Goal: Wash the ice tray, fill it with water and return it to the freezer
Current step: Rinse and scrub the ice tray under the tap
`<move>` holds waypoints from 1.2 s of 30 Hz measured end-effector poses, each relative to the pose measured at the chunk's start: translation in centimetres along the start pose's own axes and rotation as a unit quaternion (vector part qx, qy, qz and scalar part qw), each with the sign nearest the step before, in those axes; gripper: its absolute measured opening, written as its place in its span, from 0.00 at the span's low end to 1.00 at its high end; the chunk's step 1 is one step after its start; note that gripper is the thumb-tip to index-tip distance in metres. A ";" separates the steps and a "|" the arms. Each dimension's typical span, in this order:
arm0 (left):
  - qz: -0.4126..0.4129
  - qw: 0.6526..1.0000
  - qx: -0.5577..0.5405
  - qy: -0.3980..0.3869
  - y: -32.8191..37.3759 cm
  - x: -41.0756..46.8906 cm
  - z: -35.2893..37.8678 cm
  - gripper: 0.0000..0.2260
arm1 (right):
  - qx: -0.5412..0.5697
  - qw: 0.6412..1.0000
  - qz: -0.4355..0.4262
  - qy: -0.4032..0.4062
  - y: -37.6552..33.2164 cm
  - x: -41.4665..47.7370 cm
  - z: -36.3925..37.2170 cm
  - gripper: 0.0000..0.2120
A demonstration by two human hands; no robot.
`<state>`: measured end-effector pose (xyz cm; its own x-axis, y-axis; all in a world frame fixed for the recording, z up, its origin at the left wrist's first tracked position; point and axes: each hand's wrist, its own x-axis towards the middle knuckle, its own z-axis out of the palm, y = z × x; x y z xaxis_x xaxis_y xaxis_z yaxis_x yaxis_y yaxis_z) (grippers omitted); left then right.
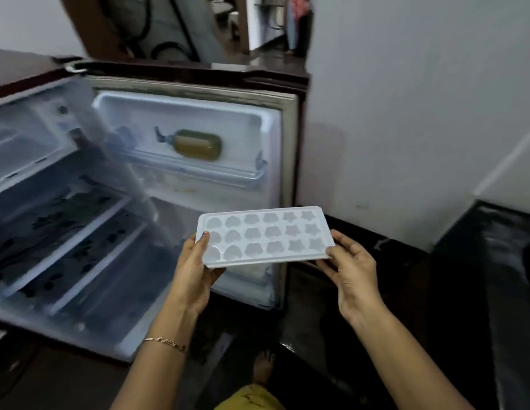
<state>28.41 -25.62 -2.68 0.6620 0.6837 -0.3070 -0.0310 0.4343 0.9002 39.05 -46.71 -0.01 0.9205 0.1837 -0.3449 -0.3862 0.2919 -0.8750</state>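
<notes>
Before the open fridge (pixel 27 149), the white ice tray (pixel 266 235) is held level at centre, star-shaped and rounded cells upward. Left hand (pixel 195 267) grips its 9 o'clock end, thumb on top; right hand (pixel 351 270) pinches the 3 o'clock corner. At 11 o'clock, the door shelf (pixel 198 173) carries a bottle (pixel 198 145) of olive-coloured liquid. Glass shelves (pixel 65 232) lie at 9 o'clock. A gold bracelet (pixel 166 342) circles the left wrist.

Fridge door shelf (pixel 228 172); greenish bottle (pixel 197 145) lying in it
</notes>
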 end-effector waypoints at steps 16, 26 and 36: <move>-0.141 0.891 0.118 -0.415 -8.6 1.0 29.0 0.12 | 0.099 0.929 -0.097 0.343 -8.7 0.2 -20.9 0.17; -0.233 0.731 0.170 -0.619 -13.7 -1.1 47.5 0.18 | 0.174 0.804 -0.168 0.543 -12.2 0.1 -28.7 0.14; -0.357 0.632 0.174 -0.665 -20.2 -11.0 56.3 0.15 | 0.181 0.742 -0.183 0.619 -13.9 -4.3 -35.9 0.13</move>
<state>63.91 -74.93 -0.14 0.4658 -0.8128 -0.3499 0.6445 0.0406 0.7635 42.59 -85.26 1.47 0.2318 -0.9077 -0.3499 0.1193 0.3835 -0.9158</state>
